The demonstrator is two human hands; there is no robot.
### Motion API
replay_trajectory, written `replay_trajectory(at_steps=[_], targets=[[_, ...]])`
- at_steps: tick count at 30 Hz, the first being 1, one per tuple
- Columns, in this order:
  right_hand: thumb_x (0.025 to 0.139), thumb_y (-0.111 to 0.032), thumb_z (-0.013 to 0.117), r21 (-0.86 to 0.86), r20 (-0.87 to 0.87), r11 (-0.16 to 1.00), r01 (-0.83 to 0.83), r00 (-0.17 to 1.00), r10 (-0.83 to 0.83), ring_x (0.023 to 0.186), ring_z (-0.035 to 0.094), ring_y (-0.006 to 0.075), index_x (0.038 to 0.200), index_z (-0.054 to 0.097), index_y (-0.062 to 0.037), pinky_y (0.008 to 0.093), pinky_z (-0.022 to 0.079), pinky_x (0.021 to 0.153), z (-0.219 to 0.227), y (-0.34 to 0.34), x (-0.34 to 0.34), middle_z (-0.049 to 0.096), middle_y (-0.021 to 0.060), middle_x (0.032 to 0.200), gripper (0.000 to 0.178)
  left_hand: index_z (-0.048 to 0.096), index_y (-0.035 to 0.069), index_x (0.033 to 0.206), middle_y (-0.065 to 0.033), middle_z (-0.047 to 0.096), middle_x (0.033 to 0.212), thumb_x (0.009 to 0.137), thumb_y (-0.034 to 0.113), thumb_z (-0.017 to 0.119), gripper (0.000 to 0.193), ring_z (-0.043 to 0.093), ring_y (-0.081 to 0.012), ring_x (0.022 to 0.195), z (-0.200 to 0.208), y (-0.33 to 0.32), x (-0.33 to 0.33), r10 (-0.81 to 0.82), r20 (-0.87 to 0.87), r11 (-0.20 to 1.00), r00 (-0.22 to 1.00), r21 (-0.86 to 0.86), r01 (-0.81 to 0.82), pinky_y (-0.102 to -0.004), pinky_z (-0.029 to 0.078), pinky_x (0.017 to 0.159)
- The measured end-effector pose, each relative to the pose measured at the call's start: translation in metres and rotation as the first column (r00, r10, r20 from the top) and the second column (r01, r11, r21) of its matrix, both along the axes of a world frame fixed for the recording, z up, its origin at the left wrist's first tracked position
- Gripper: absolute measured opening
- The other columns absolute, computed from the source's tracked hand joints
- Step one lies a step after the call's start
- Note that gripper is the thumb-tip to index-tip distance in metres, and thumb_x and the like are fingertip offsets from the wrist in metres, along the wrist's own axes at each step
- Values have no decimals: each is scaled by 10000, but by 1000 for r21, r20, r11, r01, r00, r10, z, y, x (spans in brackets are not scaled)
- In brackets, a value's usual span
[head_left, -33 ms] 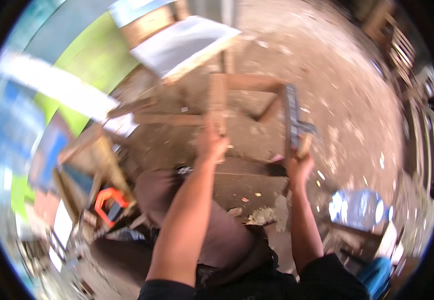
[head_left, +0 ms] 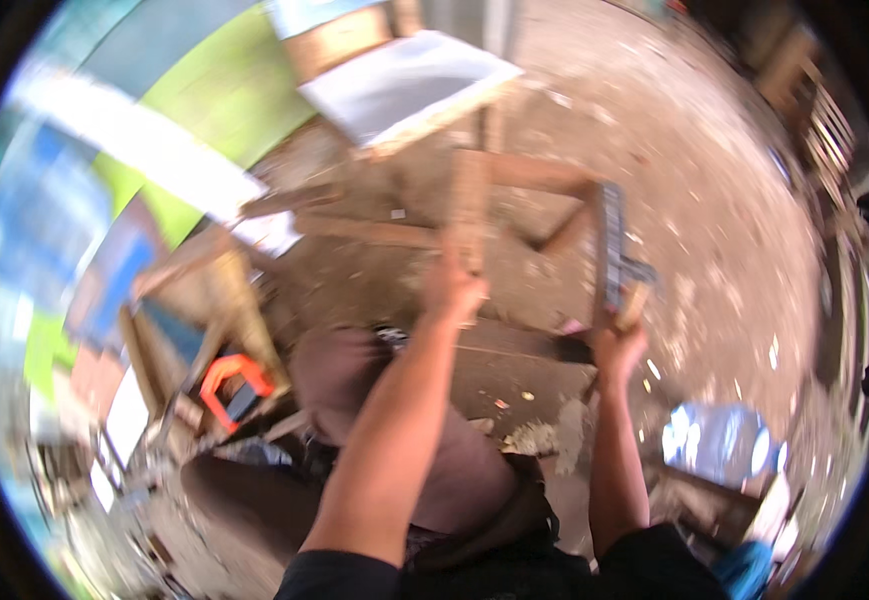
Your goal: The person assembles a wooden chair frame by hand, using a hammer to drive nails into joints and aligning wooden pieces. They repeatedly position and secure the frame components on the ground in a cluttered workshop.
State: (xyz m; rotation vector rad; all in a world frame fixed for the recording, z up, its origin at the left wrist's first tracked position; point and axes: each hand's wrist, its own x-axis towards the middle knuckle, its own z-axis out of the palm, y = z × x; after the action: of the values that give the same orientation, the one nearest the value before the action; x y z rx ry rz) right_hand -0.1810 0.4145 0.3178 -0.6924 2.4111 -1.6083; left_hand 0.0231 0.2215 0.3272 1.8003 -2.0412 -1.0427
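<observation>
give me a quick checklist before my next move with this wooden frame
1. Left hand gripping the wooden frame: ok.
2. Right hand gripping the hammer-like tool: ok, held at its pale handle.
3. Hands apart from each other: ok, a gap between them.
4. Clear plastic bottle away from both hands: ok, off to the right.
5. Frame joints tight: cannot tell, blurred.

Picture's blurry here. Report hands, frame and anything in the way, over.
Left hand closed on frame. Right hand gripping wooden handle. Jug off to the right, not in the way.
</observation>
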Motion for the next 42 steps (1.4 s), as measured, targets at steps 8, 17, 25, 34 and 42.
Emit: replay_trajectory(at_steps=[8,17,25,34,42], targets=[[965,-170,686,232,-463,972,29,882,84,994,715,410,1203,694,65,451,529,866,13,-4,-11,746,268,1066,335,65,71,1646,-317,416,1541,962,538,660,1020,539,-445,1334,37,20,22,-54,-35,997,998,-65,51,-515,416,1162],[1039,-161,634,-282,-162,790,-545,839,520,517,385,29,1079,678,26,239,276,432,143,-96,145,468,-44,664,197,497,84,1456,-245,514,1377,942,262,728,592,502,-456,1271,159,98,207,-138,-405,552,904,-789,-270,-518,430,1087],[1021,-212,674,-379,-131,386,-841,462,877,501,428,19,1105,682,13,209,292,424,221,-163,346,520,-28,674,239,697,67,1204,-188,667,1207,874,139,751,341,604,-406,1189,122,132,493,458,-148,538,876,-738,-406,-475,477,1031],[883,-230,789,119,-345,308,-944,252,904,710,693,250,1042,752,33,360,520,692,171,-273,492,718,195,787,309,510,15,1449,-324,578,1290,876,504,777,800,571,-504,1205,44,100,613,745,-103,505,660,-559,-657,-573,488,1012],[804,-296,850,383,-253,129,-915,31,967,859,739,351,1100,783,-17,417,561,795,127,-319,511,747,248,945,413,590,35,1387,-328,666,1109,871,385,755,645,672,-467,1044,39,48,632,770,-263,521,581,-268,-811,-474,538,965]])
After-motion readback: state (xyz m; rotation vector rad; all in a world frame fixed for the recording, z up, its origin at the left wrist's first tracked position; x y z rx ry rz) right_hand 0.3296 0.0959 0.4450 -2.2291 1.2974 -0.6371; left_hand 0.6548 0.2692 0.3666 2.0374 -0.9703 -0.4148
